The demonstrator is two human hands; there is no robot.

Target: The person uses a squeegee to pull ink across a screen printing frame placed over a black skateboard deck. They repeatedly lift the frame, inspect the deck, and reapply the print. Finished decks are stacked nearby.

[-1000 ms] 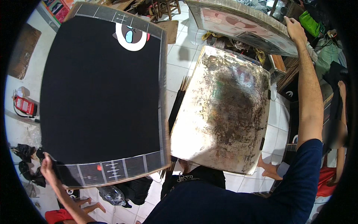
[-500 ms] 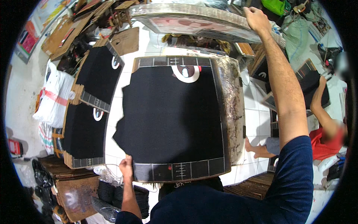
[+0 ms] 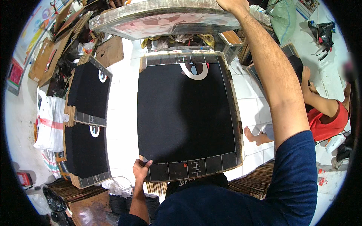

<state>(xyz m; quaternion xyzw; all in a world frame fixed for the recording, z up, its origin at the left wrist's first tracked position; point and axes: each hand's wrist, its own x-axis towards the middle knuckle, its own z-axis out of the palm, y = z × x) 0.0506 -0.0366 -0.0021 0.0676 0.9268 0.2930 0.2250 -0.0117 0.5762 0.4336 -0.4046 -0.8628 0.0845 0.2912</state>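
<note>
In front of me lies a flat dark board [image 3: 215, 164] with black fabric [image 3: 162, 109] on it. White ruled marks run along its near and far strips, and a white curved print with a light-blue spot [image 3: 194, 70] shows near the far edge. My left hand [image 3: 139, 171] is closed on the board's near left corner, thumb on top. Beyond the board, a large screen-printing frame [image 3: 162, 13] stands raised and tilted, reddish shapes on its mesh. My right hand [image 3: 233, 4] grips its upper rim, partly cut off by the picture's edge. My shadow falls across the fabric.
Two similar fabric-covered boards [image 3: 88, 150] rest on a stack at left, beside a white sack [image 3: 51, 120]. Stacked boards [image 3: 252, 180] stand near my right side. At right, a person in red [image 3: 328, 116] handles another board. Cardboard [image 3: 109, 52] lies at far left.
The board has slid right over its supporting base, covering most of the base's right strip. My left hand moved with its corner. The whole view has shifted; my right hand keeps hold of the raised frame.
</note>
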